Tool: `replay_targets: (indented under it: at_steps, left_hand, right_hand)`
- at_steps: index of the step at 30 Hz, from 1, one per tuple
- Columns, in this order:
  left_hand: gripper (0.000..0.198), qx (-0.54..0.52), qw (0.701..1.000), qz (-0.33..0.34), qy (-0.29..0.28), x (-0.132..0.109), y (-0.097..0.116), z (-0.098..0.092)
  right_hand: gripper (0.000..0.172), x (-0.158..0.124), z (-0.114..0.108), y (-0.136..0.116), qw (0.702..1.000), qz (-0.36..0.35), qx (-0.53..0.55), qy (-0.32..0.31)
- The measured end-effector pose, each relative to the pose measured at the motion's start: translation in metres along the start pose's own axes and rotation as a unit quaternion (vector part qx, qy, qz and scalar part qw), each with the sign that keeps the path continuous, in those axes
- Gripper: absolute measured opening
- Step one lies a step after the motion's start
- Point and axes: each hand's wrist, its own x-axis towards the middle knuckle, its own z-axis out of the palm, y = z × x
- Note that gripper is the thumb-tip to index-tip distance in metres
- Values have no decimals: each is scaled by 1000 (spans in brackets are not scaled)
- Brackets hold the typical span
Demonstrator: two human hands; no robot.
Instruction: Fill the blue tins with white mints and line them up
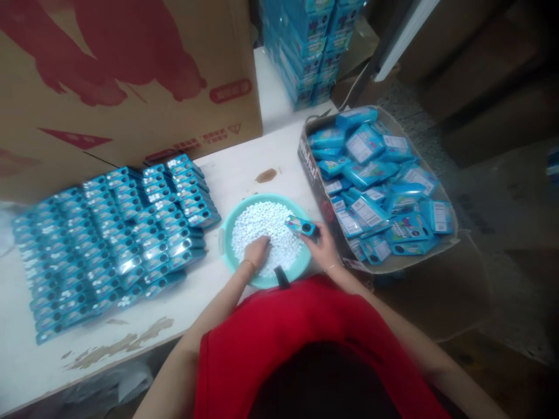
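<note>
A turquoise basin full of small white pieces stands on the white table, close to my body. My left hand reaches down into the white pieces; its fingertips are hidden among them. Over the basin's right side, my right hand grips a small blue box by its right end. The box lies roughly level, with a dark round spot on its upper face. A black strip crosses the basin's near rim.
Rows of blue boxes cover the table at left. An open carton heaped with blue packs is at right. A large brown carton stands behind the rows; stacked blue packages rise at the back. Brown stains mark the table.
</note>
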Motion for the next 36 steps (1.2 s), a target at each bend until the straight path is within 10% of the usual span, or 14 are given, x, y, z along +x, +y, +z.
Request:
replay_targets:
  at_steps: [4,10,20,27,31,36]
  left_hand:
    - [24,-57,998,38,-1,-8,-8,-12]
    - [28,-140,981,129,46,-51,-21,-82]
    - [23,164,974,156,21,-76,53,-162]
    - [21,193,971,135,46,-92,87,-173]
    - [20,189,979,55,61,-73,36,-153]
    - [15,93,995,-42,0,-27,-23,-71]
  right_hand:
    - [39,3,-3,1,1000,10,16,10]
    - [32,3,-3,-2,999,-28,-13,-20]
    - [38,-3,26,-2,983,-143,-27,-112]
    - [35,-4,28,1,984,-138,-4,-111]
    - [30,-5,17,2,991,-106,5,-85]
    - [32,-4,4,2,998,-48,-1,-27]
